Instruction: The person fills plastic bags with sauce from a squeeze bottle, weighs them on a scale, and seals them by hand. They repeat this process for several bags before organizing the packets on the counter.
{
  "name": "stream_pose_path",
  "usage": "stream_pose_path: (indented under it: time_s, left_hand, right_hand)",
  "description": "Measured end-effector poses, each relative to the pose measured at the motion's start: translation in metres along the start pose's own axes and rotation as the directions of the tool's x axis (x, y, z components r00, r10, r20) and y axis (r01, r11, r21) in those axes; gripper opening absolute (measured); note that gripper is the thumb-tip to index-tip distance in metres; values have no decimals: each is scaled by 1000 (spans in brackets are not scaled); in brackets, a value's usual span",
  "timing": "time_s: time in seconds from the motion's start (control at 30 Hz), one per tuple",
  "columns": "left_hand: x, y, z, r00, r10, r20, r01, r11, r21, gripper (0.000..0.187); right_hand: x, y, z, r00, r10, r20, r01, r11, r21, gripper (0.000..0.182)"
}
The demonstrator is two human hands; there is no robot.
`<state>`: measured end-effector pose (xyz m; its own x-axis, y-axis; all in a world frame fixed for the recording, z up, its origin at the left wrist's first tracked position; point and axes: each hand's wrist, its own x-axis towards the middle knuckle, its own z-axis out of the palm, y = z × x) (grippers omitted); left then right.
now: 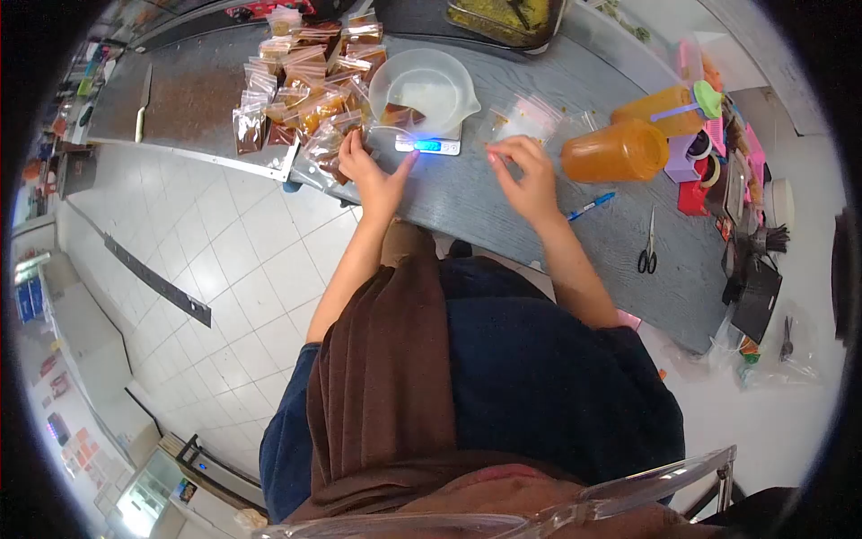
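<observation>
My left hand [370, 177] is beside a pile of filled zip bags [310, 108], its thumb spread away from its fingers and pointing towards a small digital scale [453, 144]. The fingertips overlap the nearest bags; I see no firm grip. On the scale rests a translucent plastic bowl [449, 76] with a handle, and a small bag of brown sauce [401, 115] lies at its near left. My right hand [528, 177] hovers over the table right of the scale, fingers bent, thumb and index tips slightly apart. Empty zip bags [532, 119] lie just beyond it.
Two orange-filled containers [615, 151] lie on the right, with a green and blue spoon [708, 99] near them. A blue pen [591, 207] and scissors [648, 247] are closer to me. Far left, a knife [142, 112] rests on a brown board [189, 103]. A dark tray [503, 22] stands behind.
</observation>
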<state>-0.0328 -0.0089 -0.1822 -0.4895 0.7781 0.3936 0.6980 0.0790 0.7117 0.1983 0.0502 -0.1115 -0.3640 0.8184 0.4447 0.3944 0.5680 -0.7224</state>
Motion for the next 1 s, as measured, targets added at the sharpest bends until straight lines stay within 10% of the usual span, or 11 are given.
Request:
stream_pose_path:
  time_s: [0.17, 0.27, 0.37, 0.47, 0.57, 0.67, 0.77, 1.0]
  left_hand:
    - [15, -2, 9, 998, -1, 59, -3, 998, 69, 100]
    - [19, 2, 11, 998, 13, 61, -19, 995, 93, 102]
    - [21, 6, 17, 999, 17, 29, -19, 994, 104, 104]
    - [24, 14, 21, 999, 20, -49, -15, 995, 97, 98]
    - [26, 2, 31, 994, 46, -99, -39, 997, 71, 86]
    - [29, 0, 34, 983, 105, -148, -94, 992, 80, 67]
    - [33, 4, 32, 977, 158, -145, -140, 982, 127, 60]
    - [56, 7, 39, 974, 220, -43, -208, 958, 196, 54]
  right_hand:
    - [-19, -14, -26, 993, 79, -86, -78, 997, 18, 7]
    - [-49, 1, -44, 960, -93, -265, 50, 985, -166, 32]
    - [-68, 29, -53, 694, -280, -663, -5, 919, -394, 75]
    - [-61, 30, -84, 678, 31, -734, -309, 919, -247, 107]
    - [-42, 55, -104, 772, 161, -615, -12, 971, 239, 116]
    - [-32, 62, -113, 846, 252, -470, -75, 929, 362, 113]
    - [-38, 57, -115, 864, 376, -334, -288, 915, 283, 104]
    - [-65, 12, -114, 867, -170, -468, 152, 985, -76, 95]
